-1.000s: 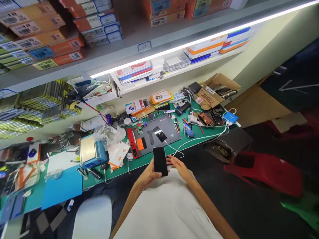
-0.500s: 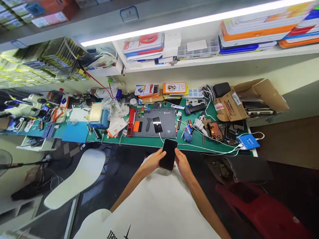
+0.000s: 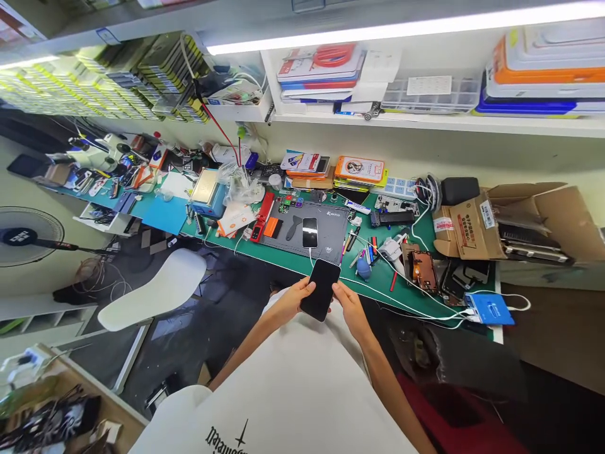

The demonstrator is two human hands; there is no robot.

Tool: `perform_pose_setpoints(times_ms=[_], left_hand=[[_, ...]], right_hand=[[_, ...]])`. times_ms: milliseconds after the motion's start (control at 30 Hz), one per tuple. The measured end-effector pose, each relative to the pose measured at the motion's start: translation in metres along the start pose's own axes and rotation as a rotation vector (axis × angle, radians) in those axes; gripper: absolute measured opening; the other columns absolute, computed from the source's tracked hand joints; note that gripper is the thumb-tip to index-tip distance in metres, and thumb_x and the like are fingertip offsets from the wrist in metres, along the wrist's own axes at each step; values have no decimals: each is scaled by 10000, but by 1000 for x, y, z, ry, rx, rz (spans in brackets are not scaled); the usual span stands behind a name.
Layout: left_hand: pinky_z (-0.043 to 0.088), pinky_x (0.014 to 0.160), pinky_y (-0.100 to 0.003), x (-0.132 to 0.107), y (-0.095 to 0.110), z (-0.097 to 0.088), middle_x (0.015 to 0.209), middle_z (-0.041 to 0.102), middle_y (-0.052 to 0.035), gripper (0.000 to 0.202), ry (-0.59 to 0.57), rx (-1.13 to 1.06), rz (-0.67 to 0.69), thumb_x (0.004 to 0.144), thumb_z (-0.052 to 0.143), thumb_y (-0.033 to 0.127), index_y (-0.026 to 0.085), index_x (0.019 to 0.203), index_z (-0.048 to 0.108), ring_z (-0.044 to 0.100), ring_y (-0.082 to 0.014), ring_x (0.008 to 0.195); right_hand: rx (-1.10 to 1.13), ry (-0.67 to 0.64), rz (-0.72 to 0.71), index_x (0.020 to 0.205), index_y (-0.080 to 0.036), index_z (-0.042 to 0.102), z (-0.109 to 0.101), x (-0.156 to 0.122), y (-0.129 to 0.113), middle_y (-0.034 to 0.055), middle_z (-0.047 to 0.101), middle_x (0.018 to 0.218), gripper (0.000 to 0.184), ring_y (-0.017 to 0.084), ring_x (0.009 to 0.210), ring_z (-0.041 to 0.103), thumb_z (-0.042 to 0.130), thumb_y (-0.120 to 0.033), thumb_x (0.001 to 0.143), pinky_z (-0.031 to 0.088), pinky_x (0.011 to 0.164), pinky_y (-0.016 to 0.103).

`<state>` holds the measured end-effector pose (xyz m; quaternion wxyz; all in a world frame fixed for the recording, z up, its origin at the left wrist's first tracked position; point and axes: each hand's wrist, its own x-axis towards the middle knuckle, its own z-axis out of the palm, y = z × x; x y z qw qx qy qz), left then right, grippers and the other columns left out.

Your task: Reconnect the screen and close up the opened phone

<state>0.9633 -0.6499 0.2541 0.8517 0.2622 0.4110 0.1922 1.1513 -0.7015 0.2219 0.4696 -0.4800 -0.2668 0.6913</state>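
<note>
I hold a black smartphone (image 3: 321, 289) with a dark screen in both hands, just in front of the bench edge. My left hand (image 3: 293, 300) grips its left side with the thumb over the edge. My right hand (image 3: 348, 304) grips its right side. Beyond it, a second phone (image 3: 309, 232) lies on a grey work mat (image 3: 326, 234), with a white cable running from it toward me.
The green bench (image 3: 416, 296) carries tools, phone parts, a cardboard box (image 3: 510, 221), a blue charger (image 3: 489, 309) and a blue heating plate (image 3: 205, 192). A white chair (image 3: 154, 296) stands left; a red stool (image 3: 449, 403) is at right. A fan (image 3: 23, 236) stands far left.
My view has swung left and down along the bench. My right hand, apart from the phone a second ago, now grips its right side; the phone tilted.
</note>
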Motion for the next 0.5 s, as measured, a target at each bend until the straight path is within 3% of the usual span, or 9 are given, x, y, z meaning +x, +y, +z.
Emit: perform_pose_setpoints(times_ms=[233,500], left_hand=[[645,872,-428,-1,2,2,1183,817,-125,631,24,50,-12,1031,669,603,174,1490,610,809,-226,881],[646,850,-399,-6,9,4,1151,806,-113,584,57,75,-5,1050,651,578,160,1457,624,787,-194,839]], right_hand=[[-90,14,0,1028,-148,660,-3,5,11,27,646,930,453,112,787,597,584,-591,1080,569,751,273],[-137,-31,9,1064,-152,671,-3,6,5,33,651,959,425,115,807,598,602,-571,1076,572,761,275]])
